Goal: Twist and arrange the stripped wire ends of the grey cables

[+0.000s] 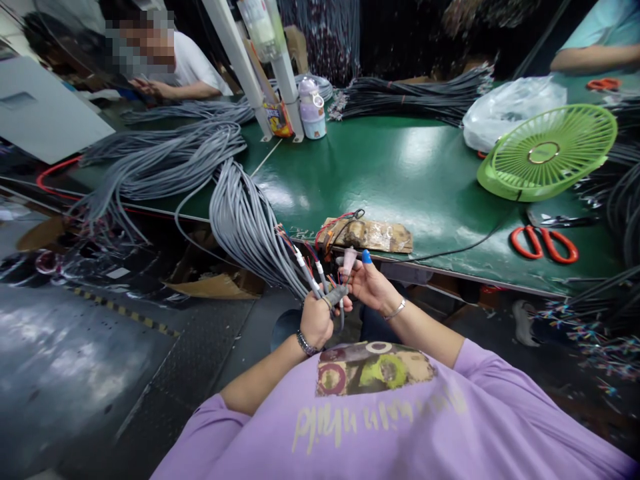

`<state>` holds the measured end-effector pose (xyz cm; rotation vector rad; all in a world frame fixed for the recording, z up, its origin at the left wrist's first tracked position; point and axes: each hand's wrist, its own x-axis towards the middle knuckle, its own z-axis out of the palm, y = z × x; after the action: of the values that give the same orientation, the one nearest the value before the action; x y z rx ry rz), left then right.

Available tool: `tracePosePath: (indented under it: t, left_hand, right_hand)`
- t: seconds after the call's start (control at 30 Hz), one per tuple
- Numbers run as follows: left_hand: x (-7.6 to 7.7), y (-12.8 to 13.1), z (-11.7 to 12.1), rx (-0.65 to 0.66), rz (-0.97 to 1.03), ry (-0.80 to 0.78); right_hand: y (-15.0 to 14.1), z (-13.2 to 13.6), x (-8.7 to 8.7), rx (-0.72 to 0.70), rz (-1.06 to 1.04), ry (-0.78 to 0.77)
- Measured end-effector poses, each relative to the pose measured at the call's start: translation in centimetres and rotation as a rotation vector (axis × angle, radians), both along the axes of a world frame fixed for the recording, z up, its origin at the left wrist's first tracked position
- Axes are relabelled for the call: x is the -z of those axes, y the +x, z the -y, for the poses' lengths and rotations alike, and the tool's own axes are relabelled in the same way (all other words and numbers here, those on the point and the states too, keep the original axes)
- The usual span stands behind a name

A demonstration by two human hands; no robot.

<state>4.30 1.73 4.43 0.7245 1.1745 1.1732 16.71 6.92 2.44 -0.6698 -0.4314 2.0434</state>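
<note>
Just off the front edge of the green table (400, 170), the left hand (316, 321) grips grey cables (250, 223) that drape down from the tabletop. The right hand (374, 289), fingers bent, is at their coloured wires (331, 281); whether it pinches any is unclear. Red-handled scissors (547, 244) lie to the right.

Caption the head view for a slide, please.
Left hand holding grey cables, right hand close beside it, at a green table.

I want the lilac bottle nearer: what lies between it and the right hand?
From the right hand, the head view shows the brown board, then green tabletop up to the bottle.
</note>
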Motion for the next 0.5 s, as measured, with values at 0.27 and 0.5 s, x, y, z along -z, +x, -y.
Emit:
tracePosePath:
  t: [0.27, 0.5]
  left_hand:
    - [0.8, -0.2, 0.8, 0.034, -0.064, 0.056]
    - [1.3, -0.8, 1.0, 0.243, -0.155, 0.014]
  right_hand:
    - [1.4, 3.0, 0.2, -0.024, 0.353, 0.309]
    - [1.9, 2.9, -1.0, -0.103, 0.569, 0.488]
